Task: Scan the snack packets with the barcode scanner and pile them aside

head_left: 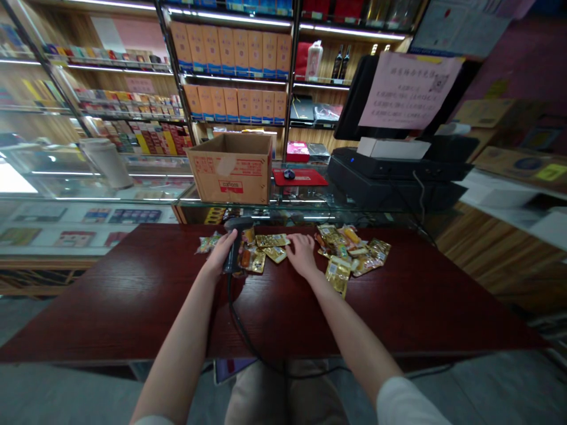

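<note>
My left hand (220,254) is wrapped round the grip of a black handheld barcode scanner (232,251), whose cord runs down over the table's front edge. The scanner's head is above the left group of snack packets (254,260). With curled fingers, my right hand (302,254) grips the right end of a flat gold snack packet (271,240). Just below that packet lies another gold packet (277,254). To the right of my right hand is a loose pile of gold and clear snack packets (354,248). A small clear-wrapped packet (208,242) lies left of the scanner.
The dark red table (168,307) spans the front. Behind it, a glass counter carries an open cardboard box (230,177), a mouse (289,174) on a red mat (310,177), and a monitor (354,97) with a paper notice. Stocked shelves line the back wall.
</note>
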